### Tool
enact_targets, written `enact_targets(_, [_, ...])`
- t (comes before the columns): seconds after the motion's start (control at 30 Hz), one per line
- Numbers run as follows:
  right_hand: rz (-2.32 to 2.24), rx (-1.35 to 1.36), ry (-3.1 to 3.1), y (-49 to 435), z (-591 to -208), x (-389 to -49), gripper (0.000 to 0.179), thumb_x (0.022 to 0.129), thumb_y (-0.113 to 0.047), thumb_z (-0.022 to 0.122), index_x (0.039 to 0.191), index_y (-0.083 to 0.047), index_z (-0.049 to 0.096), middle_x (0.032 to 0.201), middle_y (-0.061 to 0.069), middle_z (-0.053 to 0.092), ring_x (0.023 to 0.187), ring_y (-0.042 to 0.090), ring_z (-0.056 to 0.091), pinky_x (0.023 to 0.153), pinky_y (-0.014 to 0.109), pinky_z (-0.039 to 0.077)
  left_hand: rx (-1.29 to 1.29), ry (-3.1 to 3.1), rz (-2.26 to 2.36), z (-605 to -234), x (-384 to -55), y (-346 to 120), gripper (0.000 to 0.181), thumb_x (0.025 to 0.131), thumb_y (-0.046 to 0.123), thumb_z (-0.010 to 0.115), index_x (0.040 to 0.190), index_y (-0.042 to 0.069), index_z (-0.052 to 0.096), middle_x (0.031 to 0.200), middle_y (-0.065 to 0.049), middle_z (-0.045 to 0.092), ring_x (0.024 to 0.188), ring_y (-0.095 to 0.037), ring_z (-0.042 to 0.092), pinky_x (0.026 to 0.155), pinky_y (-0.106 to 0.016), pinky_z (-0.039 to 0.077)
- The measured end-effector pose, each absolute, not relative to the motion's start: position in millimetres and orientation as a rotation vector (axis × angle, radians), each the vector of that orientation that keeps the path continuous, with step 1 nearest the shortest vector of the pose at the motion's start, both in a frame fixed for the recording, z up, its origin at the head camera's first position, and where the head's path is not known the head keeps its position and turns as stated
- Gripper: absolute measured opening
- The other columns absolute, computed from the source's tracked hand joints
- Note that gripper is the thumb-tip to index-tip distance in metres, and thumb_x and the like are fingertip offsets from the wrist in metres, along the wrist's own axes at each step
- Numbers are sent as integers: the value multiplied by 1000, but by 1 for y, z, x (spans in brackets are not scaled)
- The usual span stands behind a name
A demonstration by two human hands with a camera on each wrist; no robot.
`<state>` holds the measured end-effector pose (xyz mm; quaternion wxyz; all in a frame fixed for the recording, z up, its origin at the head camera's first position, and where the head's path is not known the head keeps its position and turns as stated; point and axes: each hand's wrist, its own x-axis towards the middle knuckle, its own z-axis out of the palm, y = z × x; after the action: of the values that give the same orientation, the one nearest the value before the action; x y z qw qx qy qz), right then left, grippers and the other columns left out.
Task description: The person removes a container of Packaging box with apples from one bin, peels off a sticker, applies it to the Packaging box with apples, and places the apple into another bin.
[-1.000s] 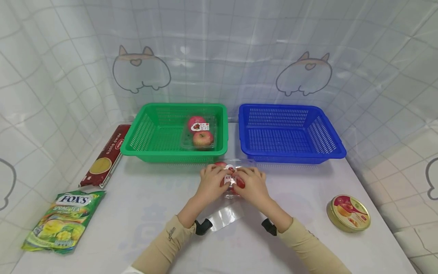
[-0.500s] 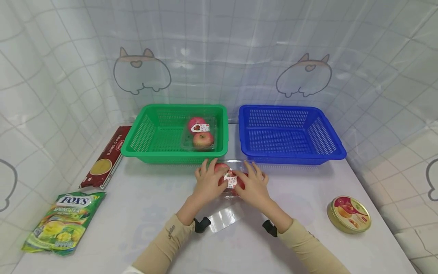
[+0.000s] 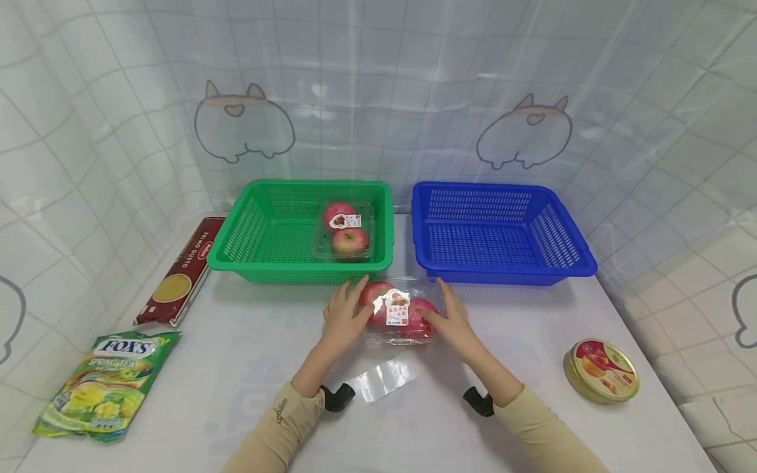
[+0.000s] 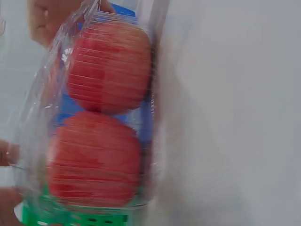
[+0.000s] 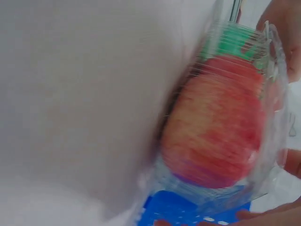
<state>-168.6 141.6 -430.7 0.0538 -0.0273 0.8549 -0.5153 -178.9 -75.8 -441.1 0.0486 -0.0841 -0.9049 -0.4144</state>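
A clear plastic box of apples [image 3: 397, 309] lies in front of the two baskets, a white label on its lid. Red apples [image 4: 101, 160] show through the ribbed side wall in both wrist views. My left hand [image 3: 343, 314] holds the box's left end, thumb toward the lid and fingers along the end. At the other end my right hand [image 3: 457, 325] grips it, thumb over the lid's edge and fingers around the side. In the right wrist view the fingers [image 5: 277, 216] reach past the box's near end.
Behind stand a green basket [image 3: 301, 266] with another boxed apple pack [image 3: 350, 240] inside, and a blue basket [image 3: 508, 270]. Spaghetti [image 3: 180, 272] and a candy bag [image 3: 106, 387] lie left. A round tin [image 3: 602, 371] sits right. A clear strip [image 3: 381, 381] lies in front.
Both hands have moved apart from the middle of the lid to the box's two ends. More of the lid and label now shows. The baskets stay as they were.
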Motion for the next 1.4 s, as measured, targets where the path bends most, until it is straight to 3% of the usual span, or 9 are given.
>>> enact_targets(0.13, [-1767,9,2330,144,-433,-171,81,89,-16,52,148,-7,-2,153,21,-2,139,38,-4,109,56,3,-166,-2650,-1648,-449,-184,-76,62,90,20,48,144,1,25,144,-28,26,133,-44,21,104,-61,17])
enact_targets(0.27, [-1845,68,2189,144,-437,-172,81,90,-16,50,148,-8,-7,151,24,-5,138,39,-5,109,55,4,-80,-2551,-2002,-457,-191,-73,67,93,21,45,146,-2,11,149,-26,14,138,-38,11,110,-51,14])
enact_targets(0.43, [-1901,113,2137,141,-439,-172,81,89,-14,50,148,-9,-5,151,25,-2,138,40,-5,110,54,3,65,-2450,-2160,-461,-196,-69,69,92,26,49,148,6,14,151,-21,15,139,-34,12,111,-49,13])
enact_targets(0.93, [-1861,55,2198,141,-417,-146,78,90,-18,49,149,-13,-2,152,21,1,136,46,6,107,59,10,95,-2281,-2274,-434,-164,-66,69,86,17,50,147,8,19,152,-18,12,139,-36,10,110,-51,15])
enact_targets(1.1, [-1905,9,2152,147,-405,-147,76,89,-17,52,150,-18,6,153,18,5,137,43,7,101,61,25,116,-2233,-2376,-417,-156,-70,69,87,18,47,148,14,15,152,-17,9,138,-34,13,108,-52,19])
enact_targets(1.23, [-1953,2,2126,154,-396,-152,73,89,-16,54,149,-18,13,153,17,9,138,40,11,101,58,28,152,-2171,-2534,-407,-151,-79,70,89,25,44,149,18,8,150,-19,8,133,-44,18,103,-57,24])
enact_targets(1.4, [-2051,28,2120,163,-385,-163,74,89,-16,55,149,-19,12,151,16,16,133,40,25,99,58,32,113,-2070,-2763,-401,-150,-89,72,90,32,42,148,14,4,147,-24,9,118,-48,41,94,-55,39])
